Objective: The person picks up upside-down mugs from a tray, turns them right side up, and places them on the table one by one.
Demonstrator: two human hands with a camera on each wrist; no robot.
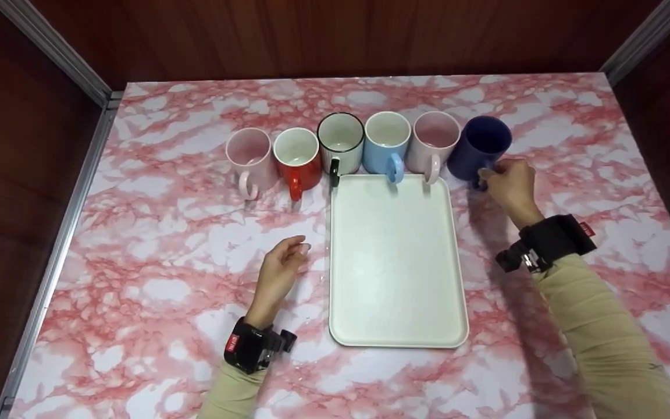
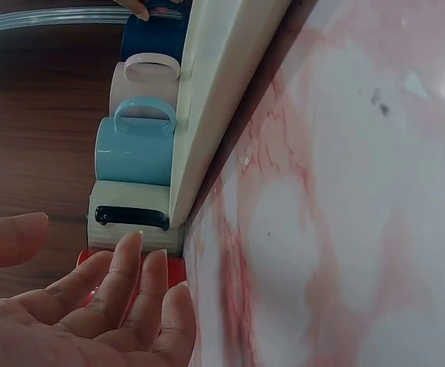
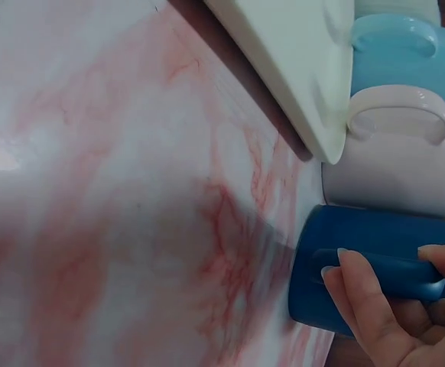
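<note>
At the right end of a row of mugs stands a dark blue mug (image 1: 473, 152), and my right hand (image 1: 511, 185) grips its handle (image 3: 383, 274) between thumb and fingers. The mug is upright on the table. My left hand (image 1: 281, 266) hovers left of the cream tray (image 1: 396, 262), its fingers loosely bent and holding nothing. In the left wrist view its fingers (image 2: 123, 298) spread in front of the red mug (image 2: 178, 269), partly covering it. A pale pink mug (image 1: 431, 145) stands beside the blue one.
Left of these stand a light blue mug (image 1: 385, 145), a white mug with black rim and handle (image 1: 344, 145), a red mug with white inside (image 1: 303, 171) and another pink mug (image 1: 256, 166). Several handles face the tray. Brown panels (image 1: 341, 38) wall in the marbled table (image 1: 154, 279).
</note>
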